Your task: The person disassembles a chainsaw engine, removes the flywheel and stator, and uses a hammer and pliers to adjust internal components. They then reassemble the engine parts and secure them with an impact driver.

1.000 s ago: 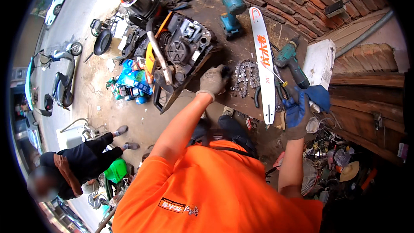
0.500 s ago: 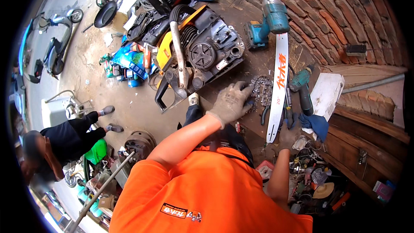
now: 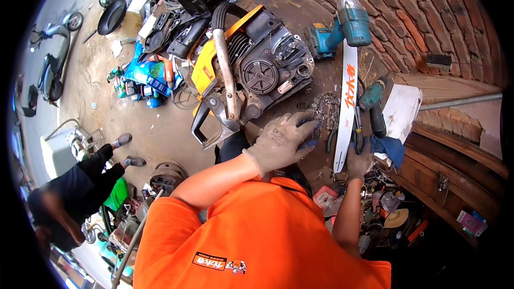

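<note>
My left hand (image 3: 284, 142), in a grey glove with dark blue fingertips, is open with bent fingers, just below a metal chain (image 3: 324, 109). My gloved right hand (image 3: 357, 158) is beside the lower end of a white guide bar (image 3: 346, 131), at dark-handled hand tools (image 3: 358, 123); whether it grips one is unclear. Left of the chain sits a partly dismantled yellow-and-black chainsaw body (image 3: 249, 67) with its handle toward me. A teal impact wrench (image 3: 353, 29) lies over the bar's top; a green drill (image 3: 375, 96) lies right of the bar.
A brick wall (image 3: 407, 5) and wooden boards (image 3: 450, 160) border the right. A white board (image 3: 404, 109) and blue cloth (image 3: 390, 147) lie there. Left are a black pan (image 3: 111, 16), bags, tools, another person (image 3: 75, 192), and a scooter (image 3: 53, 64) on the road. Clutter fills the floor below.
The view has shifted. My left hand moved from beside the chainsaw's edge to lower down, below the chain. My right hand moved leftward, from near the blue cloth to the tool handles.
</note>
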`<action>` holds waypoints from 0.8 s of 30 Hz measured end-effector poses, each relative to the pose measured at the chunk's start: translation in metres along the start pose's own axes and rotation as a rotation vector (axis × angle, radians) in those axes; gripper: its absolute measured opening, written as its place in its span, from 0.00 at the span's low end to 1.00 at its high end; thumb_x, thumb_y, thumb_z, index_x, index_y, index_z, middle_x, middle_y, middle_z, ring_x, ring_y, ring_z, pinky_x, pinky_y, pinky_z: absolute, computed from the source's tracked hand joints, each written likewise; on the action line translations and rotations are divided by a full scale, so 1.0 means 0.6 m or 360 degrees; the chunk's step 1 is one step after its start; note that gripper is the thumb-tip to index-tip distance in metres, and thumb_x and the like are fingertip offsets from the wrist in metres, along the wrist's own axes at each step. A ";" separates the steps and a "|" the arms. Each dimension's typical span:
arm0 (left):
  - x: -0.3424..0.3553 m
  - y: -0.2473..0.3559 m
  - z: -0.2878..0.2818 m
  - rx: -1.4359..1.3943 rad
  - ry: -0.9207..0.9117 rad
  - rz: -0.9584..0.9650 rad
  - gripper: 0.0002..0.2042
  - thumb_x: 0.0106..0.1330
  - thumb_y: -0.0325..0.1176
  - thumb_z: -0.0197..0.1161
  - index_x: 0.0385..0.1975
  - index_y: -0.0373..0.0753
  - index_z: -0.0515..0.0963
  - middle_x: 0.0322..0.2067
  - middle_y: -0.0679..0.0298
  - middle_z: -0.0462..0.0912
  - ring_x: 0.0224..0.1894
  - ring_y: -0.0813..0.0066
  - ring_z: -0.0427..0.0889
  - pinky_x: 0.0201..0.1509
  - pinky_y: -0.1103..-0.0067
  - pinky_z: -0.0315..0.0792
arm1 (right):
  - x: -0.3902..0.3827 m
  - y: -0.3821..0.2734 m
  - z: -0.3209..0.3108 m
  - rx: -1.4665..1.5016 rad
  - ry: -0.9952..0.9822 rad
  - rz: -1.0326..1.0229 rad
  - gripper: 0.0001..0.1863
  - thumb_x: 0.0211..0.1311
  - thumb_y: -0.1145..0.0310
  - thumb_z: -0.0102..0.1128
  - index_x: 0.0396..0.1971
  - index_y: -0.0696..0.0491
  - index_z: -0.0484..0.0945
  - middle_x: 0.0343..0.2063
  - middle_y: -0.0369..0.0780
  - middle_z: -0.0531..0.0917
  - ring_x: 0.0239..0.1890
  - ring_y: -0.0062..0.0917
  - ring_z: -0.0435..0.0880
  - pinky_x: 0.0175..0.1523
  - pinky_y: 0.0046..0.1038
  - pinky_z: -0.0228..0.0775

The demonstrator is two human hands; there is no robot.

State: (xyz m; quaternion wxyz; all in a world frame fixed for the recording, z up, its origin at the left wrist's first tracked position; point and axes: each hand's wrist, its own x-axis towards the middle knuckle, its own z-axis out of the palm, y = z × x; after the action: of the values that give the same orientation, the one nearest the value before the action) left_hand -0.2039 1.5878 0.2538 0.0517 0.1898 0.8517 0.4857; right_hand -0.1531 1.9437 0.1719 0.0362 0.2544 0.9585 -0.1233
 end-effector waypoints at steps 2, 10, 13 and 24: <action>0.000 0.009 -0.022 0.0028 0.0014 0.0027 0.24 0.63 0.39 0.70 0.57 0.38 0.78 0.56 0.51 0.79 0.54 0.50 0.81 0.57 0.63 0.77 | -0.010 -0.023 -0.008 0.0005 0.0157 -0.0141 0.37 0.60 0.58 0.68 0.67 0.59 0.70 0.59 0.55 0.77 0.61 0.51 0.76 0.67 0.45 0.65; 0.033 0.009 -0.105 0.0597 0.0829 0.0045 0.22 0.55 0.30 0.77 0.51 0.37 0.82 0.49 0.53 0.82 0.55 0.53 0.81 0.59 0.66 0.75 | -0.023 -0.195 -0.017 0.1531 -0.0283 -0.0383 0.28 0.62 0.67 0.72 0.62 0.54 0.76 0.56 0.47 0.77 0.54 0.35 0.81 0.59 0.33 0.75; 0.055 -0.001 -0.125 0.0861 0.0702 -0.0051 0.34 0.51 0.38 0.79 0.61 0.41 0.76 0.62 0.48 0.72 0.66 0.44 0.69 0.75 0.55 0.56 | -0.009 -0.318 -0.029 0.1372 -0.0298 -0.1010 0.31 0.60 0.62 0.73 0.62 0.54 0.76 0.58 0.49 0.76 0.59 0.42 0.78 0.65 0.39 0.71; 0.106 -0.028 -0.108 0.0943 0.0350 -0.0132 0.47 0.48 0.43 0.78 0.72 0.45 0.64 0.69 0.44 0.62 0.71 0.41 0.62 0.75 0.54 0.58 | -0.022 -0.327 0.004 0.1366 -0.0167 -0.1007 0.30 0.60 0.58 0.71 0.60 0.55 0.76 0.57 0.53 0.77 0.60 0.49 0.77 0.63 0.44 0.71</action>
State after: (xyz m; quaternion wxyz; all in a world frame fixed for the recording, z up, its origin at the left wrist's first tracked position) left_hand -0.2846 1.5514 0.2799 -0.0786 0.1081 0.9636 0.2317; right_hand -0.2389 1.7720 0.2140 -0.0622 -0.0615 0.8487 -0.5215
